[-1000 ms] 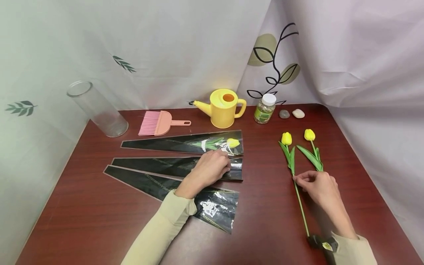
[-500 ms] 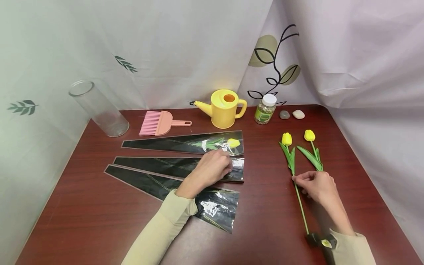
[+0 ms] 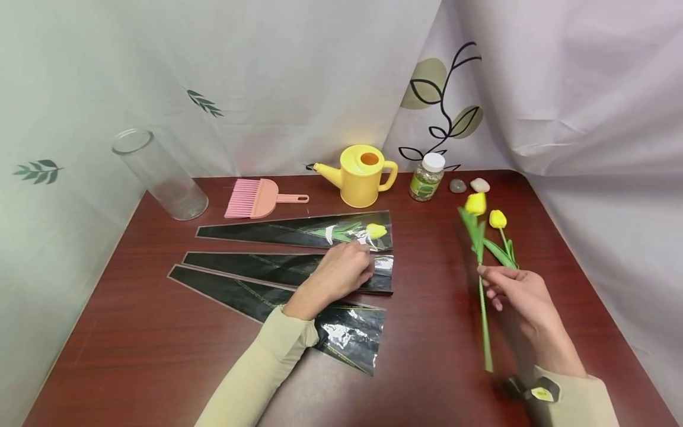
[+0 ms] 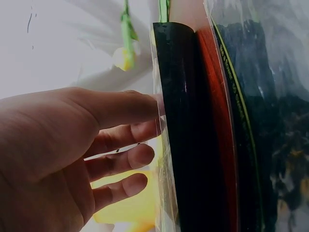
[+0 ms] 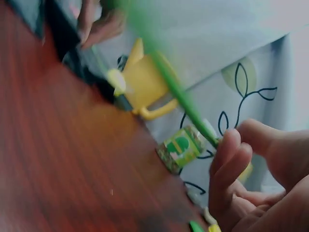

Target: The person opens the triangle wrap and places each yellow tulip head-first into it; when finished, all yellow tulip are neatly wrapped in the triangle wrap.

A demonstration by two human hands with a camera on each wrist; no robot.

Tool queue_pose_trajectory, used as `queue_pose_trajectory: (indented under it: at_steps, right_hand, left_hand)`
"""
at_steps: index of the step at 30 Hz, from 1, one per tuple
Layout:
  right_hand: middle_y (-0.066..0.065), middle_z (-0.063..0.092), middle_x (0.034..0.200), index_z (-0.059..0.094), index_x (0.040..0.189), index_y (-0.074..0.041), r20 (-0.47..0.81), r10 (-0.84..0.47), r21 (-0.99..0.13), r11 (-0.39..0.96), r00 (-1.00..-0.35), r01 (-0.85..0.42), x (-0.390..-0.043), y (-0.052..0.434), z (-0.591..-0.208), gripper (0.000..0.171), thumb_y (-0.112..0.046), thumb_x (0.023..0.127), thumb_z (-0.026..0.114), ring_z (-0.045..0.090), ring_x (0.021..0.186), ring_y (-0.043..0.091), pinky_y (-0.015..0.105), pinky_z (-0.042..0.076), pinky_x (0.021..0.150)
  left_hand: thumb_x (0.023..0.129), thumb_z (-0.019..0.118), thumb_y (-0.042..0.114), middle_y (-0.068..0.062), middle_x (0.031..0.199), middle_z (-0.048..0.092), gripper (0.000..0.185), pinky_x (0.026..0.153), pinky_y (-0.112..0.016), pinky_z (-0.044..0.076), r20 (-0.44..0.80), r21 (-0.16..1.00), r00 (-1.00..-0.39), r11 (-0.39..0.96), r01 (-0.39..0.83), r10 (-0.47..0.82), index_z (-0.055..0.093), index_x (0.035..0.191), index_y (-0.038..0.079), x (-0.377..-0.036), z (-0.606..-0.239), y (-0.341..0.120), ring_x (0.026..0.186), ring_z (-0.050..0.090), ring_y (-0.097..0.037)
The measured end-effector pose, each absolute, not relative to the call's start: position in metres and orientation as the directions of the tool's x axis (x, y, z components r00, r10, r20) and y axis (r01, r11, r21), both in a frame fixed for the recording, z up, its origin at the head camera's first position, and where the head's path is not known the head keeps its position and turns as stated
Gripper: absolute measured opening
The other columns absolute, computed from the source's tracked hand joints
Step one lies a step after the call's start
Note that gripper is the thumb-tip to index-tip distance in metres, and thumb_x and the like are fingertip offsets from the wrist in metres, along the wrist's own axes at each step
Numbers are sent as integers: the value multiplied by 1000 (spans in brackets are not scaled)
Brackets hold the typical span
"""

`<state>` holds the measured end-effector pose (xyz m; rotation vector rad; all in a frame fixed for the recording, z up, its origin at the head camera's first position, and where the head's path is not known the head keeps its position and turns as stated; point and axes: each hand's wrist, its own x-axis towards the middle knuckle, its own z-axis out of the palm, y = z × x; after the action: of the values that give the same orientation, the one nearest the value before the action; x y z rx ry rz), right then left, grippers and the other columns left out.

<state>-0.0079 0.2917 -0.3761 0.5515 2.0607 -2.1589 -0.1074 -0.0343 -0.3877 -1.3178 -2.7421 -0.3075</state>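
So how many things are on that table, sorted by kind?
Yellow tulips: 3 – one in the right hand at, one lying, one sleeved
Black sleeves: 3
Stones: 2
Watering can: 1
Brush: 1
Glass cylinder: 1
Jar: 1
Total: 12

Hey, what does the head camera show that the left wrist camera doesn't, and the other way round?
Only the head view shows the whole table: the glass cylinder, pink brush, green-labelled jar, two stones, and the right hand pinching a yellow tulip by its stem, lifted off the table. Only the left wrist view shows, close up, fingers touching the clear edge of the sleeve's mouth. Both show the left hand at the middle black sleeve and, blurred in the wrist view, the yellow watering can.
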Motion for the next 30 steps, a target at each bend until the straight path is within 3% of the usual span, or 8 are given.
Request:
queue_pose_trajectory:
  at_steps: [4, 7, 12, 20, 30]
  right_hand:
    - [3, 71, 78, 74, 90, -9, -286, 149, -923, -308, -946, 230, -9, 292, -377, 14, -9, 96, 62, 64, 60, 9, 19, 47, 48]
    - [7, 73, 84, 72, 94, -7, -241, 187, -916, -369, -952, 160, -10, 291, -380, 12, -9, 96, 61, 67, 65, 13, 21, 50, 52]
    - [6, 74, 82, 76, 96, -8, -239, 272, -927, -348, -932, 136, -10, 289, -387, 9, -11, 92, 68, 68, 63, 13, 21, 50, 50]
    - [8, 73, 76, 76, 94, -3, -293, 294, -937, -275, -910, 213, -10, 274, -398, 14, -14, 87, 75, 66, 56, 13, 22, 51, 48]
    - [0, 61, 58, 70, 82, 3, -439, 360, -893, -280, -824, 353, -25, 205, -414, 33, -27, 79, 83, 52, 42, 9, 21, 44, 40]
  left_hand:
    - [81, 74, 14, 9, 77, 54, 20, 75, -33, 48, 167, 150, -625, 606, 781, 763, 62, 68, 24, -108, -388, -35, 78, 56, -14]
    - [83, 74, 16, 9, 79, 56, 15, 76, -33, 49, 171, 150, -625, 607, 781, 762, 67, 72, 24, -107, -388, -35, 80, 57, -15]
    - [85, 74, 20, 9, 80, 58, 9, 75, -33, 49, 193, 146, -623, 605, 783, 758, 72, 78, 24, -108, -388, -35, 82, 58, -15]
    - [85, 74, 21, 8, 80, 58, 8, 75, -34, 49, 215, 134, -620, 606, 784, 755, 72, 78, 23, -108, -387, -36, 82, 59, -17]
    - [86, 71, 17, 8, 80, 58, 11, 73, -33, 50, 244, 131, -617, 606, 785, 748, 71, 76, 24, -110, -388, -34, 81, 58, -16]
